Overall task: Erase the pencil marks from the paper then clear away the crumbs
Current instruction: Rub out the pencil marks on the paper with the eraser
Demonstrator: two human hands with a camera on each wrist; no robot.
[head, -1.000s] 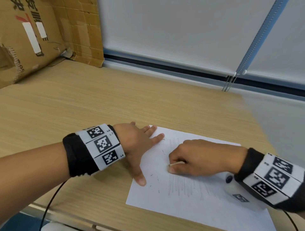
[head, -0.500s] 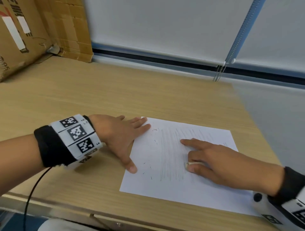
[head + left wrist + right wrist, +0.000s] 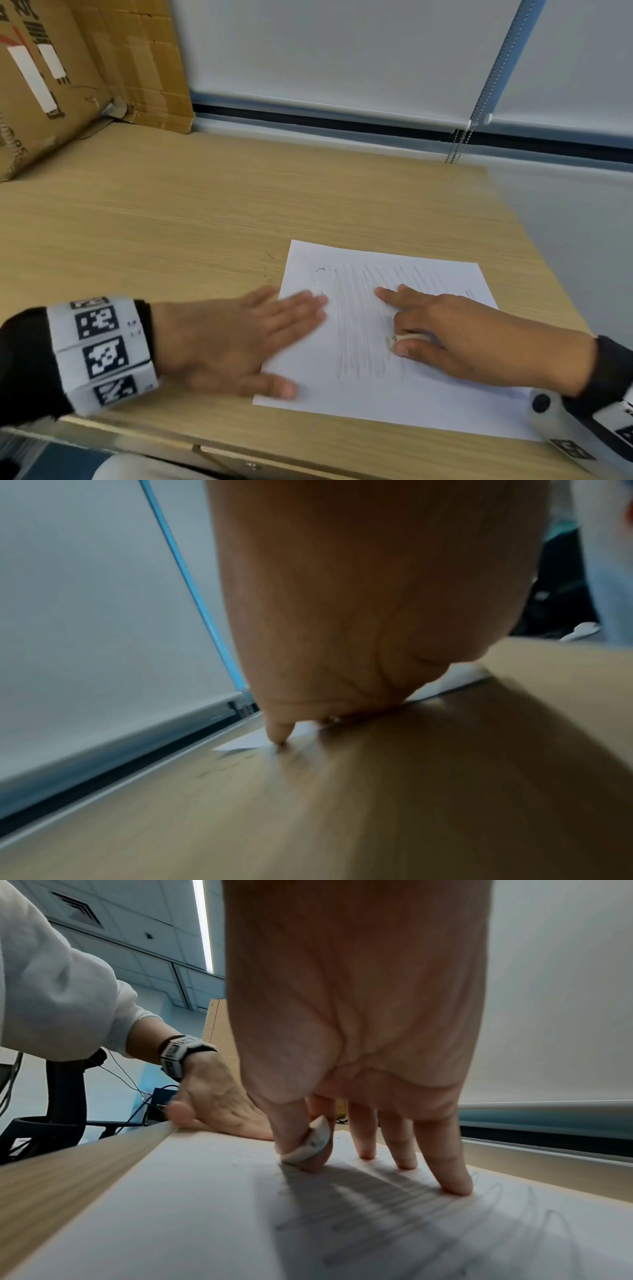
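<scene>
On wooden desk [image 3: 205, 222]: paper [image 3: 376, 394], long axis running left-right, pencil marks [image 3: 359, 325] running near-far. Left hand [image 3: 239, 342] flat, fingers straight, pressing left edge. Right hand [image 3: 479, 342] pinches eraser [image 3: 406, 339] against sheet, remaining fingers extended. Crumbs [image 3: 322, 269] near far-left corner.

Left wrist: black fabric cuff [image 3: 30, 363], wrapped by a segmented white band [image 3: 102, 353] printed with black-and-white square fiducial tags; tiny lettering beside the tags, too small to read. Thin dark cable [image 3: 120, 1073] hangs off that wrist. Baggy white long sleeve [image 3: 51, 988] pushed up the left forearm. Right wrist: same black cuff [image 3: 613, 370], same white tagged band [image 3: 621, 423], plus a white housing [image 3: 561, 425] with a round black dot and one more tag. Both hands are bare.
</scene>
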